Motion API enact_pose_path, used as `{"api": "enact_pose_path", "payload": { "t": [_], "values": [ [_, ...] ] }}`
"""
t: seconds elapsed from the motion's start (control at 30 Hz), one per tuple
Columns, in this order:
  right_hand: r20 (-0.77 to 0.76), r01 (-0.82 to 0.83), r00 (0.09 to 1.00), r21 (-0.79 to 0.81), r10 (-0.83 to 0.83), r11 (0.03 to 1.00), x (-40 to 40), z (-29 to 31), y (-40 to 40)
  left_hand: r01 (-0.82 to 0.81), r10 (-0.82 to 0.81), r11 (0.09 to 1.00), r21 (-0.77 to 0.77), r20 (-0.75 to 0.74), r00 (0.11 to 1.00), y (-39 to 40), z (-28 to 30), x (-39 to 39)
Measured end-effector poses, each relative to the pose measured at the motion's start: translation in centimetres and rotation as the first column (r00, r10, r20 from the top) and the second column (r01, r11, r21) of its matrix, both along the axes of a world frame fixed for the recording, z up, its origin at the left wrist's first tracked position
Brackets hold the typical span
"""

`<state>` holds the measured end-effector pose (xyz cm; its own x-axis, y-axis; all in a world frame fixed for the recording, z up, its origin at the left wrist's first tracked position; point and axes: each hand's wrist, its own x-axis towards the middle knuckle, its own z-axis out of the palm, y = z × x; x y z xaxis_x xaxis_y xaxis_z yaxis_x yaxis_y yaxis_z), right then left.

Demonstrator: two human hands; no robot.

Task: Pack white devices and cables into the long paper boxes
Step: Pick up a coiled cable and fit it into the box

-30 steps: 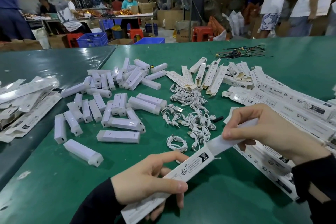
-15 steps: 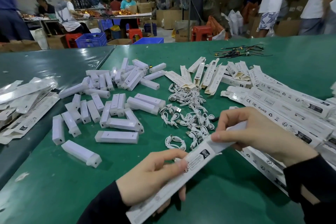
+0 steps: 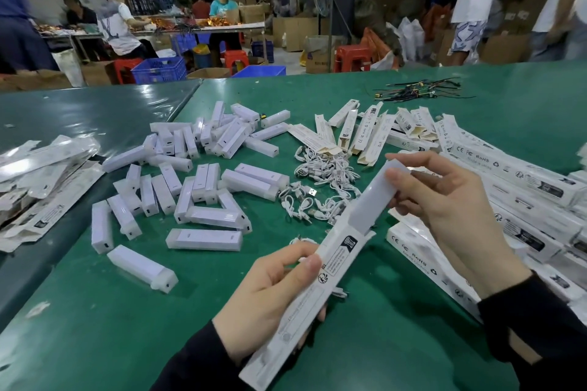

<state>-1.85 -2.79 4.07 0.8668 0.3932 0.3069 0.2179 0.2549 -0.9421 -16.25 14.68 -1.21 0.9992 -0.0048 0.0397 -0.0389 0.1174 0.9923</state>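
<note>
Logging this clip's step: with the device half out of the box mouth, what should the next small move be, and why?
Probably push the white device further into the long paper box. The right hand pinches its exposed upper end, the left hand grips the box, and much of the device remains outside the opening.

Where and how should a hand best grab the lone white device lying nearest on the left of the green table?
Grip the lone white device across its long flat sides, near mid-length, coming from above. It lies flat on the green table, apart from the other devices, so both sides are free. Its stepped, narrower end points toward the person and probably gives less purchase.
</note>
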Motion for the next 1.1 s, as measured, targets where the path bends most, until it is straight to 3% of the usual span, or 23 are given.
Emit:
{"api": "enact_pose_path", "payload": {
  "t": [0.13, 0.37, 0.43, 0.53, 0.67, 0.73, 0.8, 0.87, 0.93, 1.03, 1.1],
  "values": [
    [0.067, -0.031, 0.997, 0.0, 0.031, 1.0, 0.1, 0.1, -0.3, 0.041, -0.041, 0.999, -0.019, 0.013, 0.999, -0.9, -0.1, -0.1],
    [0.149, -0.049, 0.987, -0.108, 0.065, 0.993, -1.1, -0.4, 0.9, -0.081, 0.083, 0.996, -0.027, 0.051, 0.995, -1.7, 0.0, 0.2],
    [0.22, -0.065, 0.97, -0.174, 0.104, 0.983, -1.5, -0.8, 1.2, -0.115, 0.118, 0.992, -0.049, 0.057, 0.991, -1.7, 0.0, 0.2],
    [0.194, -0.16, 0.955, -0.299, 0.224, 0.941, -2.0, -1.5, 1.9, -0.154, 0.158, 0.986, -0.058, 0.063, 0.985, -1.6, 0.3, 0.2],
    [0.199, 0.019, 0.979, -0.254, 0.033, 0.967, -1.3, -1.7, 1.9, -0.365, 0.372, 0.919, -0.149, 0.019, 0.928, -0.6, 0.8, 0.1],
    [0.274, 0.068, 0.961, -0.383, 0.043, 0.921, -1.0, -1.7, 1.4, -0.496, 0.523, 0.8, -0.339, -0.015, 0.852, 0.4, 1.2, 0.1],
    [0.312, 0.004, 0.919, -0.617, 0.24, 0.787, -1.3, -2.0, 1.4, -0.587, 0.64, 0.671, -0.454, -0.046, 0.767, 1.3, 1.5, 0.1],
    [0.271, -0.024, 0.864, -0.821, 0.425, 0.571, -1.7, -2.6, 1.7, -0.662, 0.714, 0.61, -0.436, -0.06, 0.698, 1.7, 1.2, 0.1],
    [0.264, 0.043, 0.815, -0.916, 0.517, 0.399, -1.9, -3.3, 2.0, -0.699, 0.735, 0.615, -0.366, -0.054, 0.675, 1.7, 0.8, 0.3],
    [0.272, 0.038, 0.809, -0.909, 0.522, 0.415, -1.8, -3.4, 2.1, -0.699, 0.707, 0.661, -0.272, -0.086, 0.702, 1.5, -0.1, 0.7],
    [0.292, 0.002, 0.851, -0.832, 0.436, 0.554, -1.8, -3.1, 2.1, -0.677, 0.668, 0.697, -0.235, -0.13, 0.733, 1.3, -0.6, 0.9]
  ]
}}
